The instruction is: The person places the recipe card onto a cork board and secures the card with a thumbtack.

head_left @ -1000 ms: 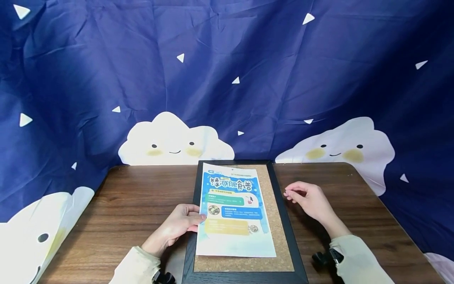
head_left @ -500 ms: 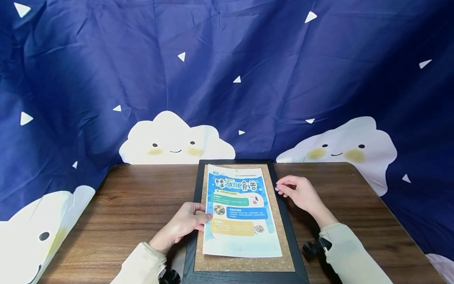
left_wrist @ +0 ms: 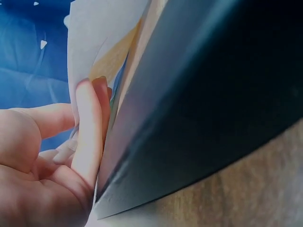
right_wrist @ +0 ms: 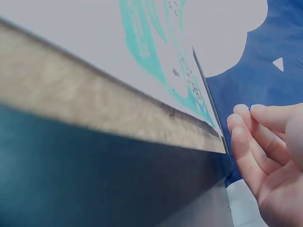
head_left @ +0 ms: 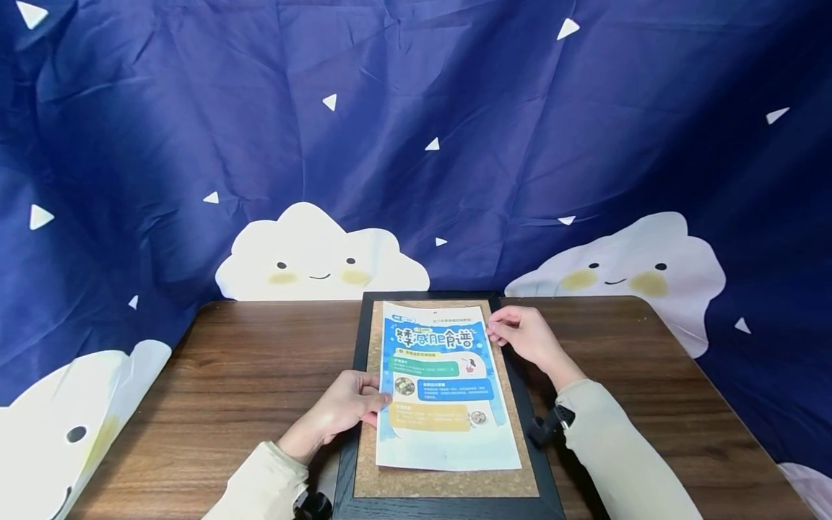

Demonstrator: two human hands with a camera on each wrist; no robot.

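Note:
A printed poster [head_left: 448, 448] in blue, green and yellow lies over a black-framed cork board [head_left: 529, 477]. My left hand [head_left: 344, 408] pinches the poster's left edge, thumb on the printed face and fingers behind it. The left wrist view shows the sheet lifted off the cork there, between thumb [left_wrist: 57, 118] and fingers. At the poster's upper right edge is my right hand [head_left: 523, 336], thumb and forefinger tips together. They pinch a tiny bluish thing [right_wrist: 251, 106], mostly hidden by the fingertips. A small dark dot [head_left: 435, 313] shows at the poster's top middle.
The board lies on a brown wooden table [head_left: 260, 361], its black frame reaching the back edge. Behind hangs a dark blue curtain [head_left: 390, 144] with white clouds and triangles. Both wrists wear small black cameras [head_left: 312, 504] near the board's sides.
My left hand has drawn the poster right, more squarely over the cork. My right hand has come left from beside the frame to the poster's upper right edge.

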